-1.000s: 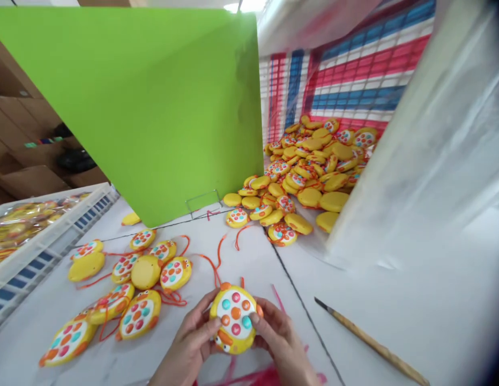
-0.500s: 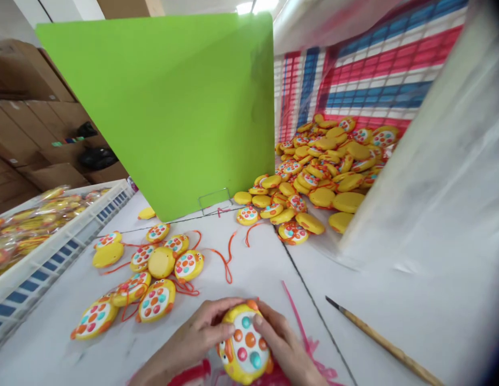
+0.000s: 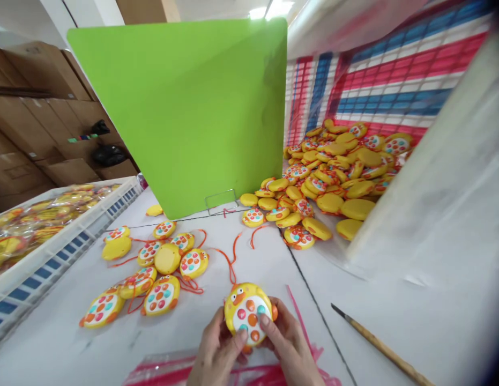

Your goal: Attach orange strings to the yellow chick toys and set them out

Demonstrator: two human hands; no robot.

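Note:
Between my two hands is a yellow duck-shaped toy [image 3: 247, 316] with a white belly and coloured dots, its face turned up and away from me. My left hand [image 3: 219, 346] grips its lower left side, thumb on the belly's edge. On the right side, my right hand [image 3: 287, 343] holds it with the thumb pressed near a dot. An orange cord [image 3: 232, 262] runs from the toy's top onto the table. Pink-edged clear plastic [image 3: 164, 370] lies beneath my hands. Several similar duck toys [image 3: 161, 295] rest to the left, some face down.
A green board [image 3: 185, 118] stands upright behind. At the right, many duck toys [image 3: 329, 203] spill from a striped, plastic-lined container [image 3: 394, 102]. A wooden-handled brush [image 3: 381, 346] lies at right. On the left, a white crate [image 3: 68, 241] holds bagged toys; cardboard boxes [image 3: 24, 128] are stacked beyond.
The duck toy has been turned so its face points away from me instead of left. My left hand has shifted from its upper left to its lower left. The view has moved slightly.

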